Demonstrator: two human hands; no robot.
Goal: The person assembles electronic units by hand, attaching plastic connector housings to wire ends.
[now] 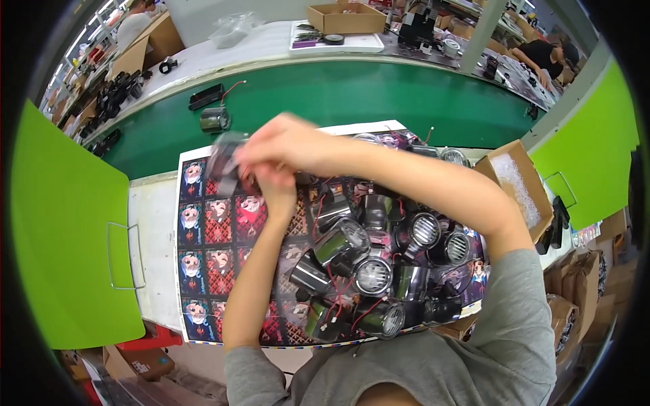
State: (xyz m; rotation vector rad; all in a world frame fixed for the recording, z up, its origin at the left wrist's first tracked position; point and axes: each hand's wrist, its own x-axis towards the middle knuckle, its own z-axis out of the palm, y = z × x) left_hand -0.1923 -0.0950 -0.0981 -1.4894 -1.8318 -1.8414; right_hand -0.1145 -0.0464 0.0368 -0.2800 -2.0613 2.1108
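Observation:
My left hand point(275, 186) and my right hand point(288, 143) meet above the far left part of a printed sheet point(219, 233), the right one crossing over from the right. Their fingers are closed together around a dark, see-through housing point(227, 162), which motion smears. My left fingers pinch its near side. What my right fingertips grip is too blurred to make out. Right of my left forearm lies a pile of dark see-through cylindrical housings point(343, 245), several with slatted silver ends and thin red wires.
A green conveyor belt point(291, 95) runs past the far edge, with one cylindrical housing point(215, 120) and a black part point(206, 97) on it. Bright green panels point(74, 237) flank the bench. At right stands a cardboard box point(533, 211) holding clear plastic. Other people work far off.

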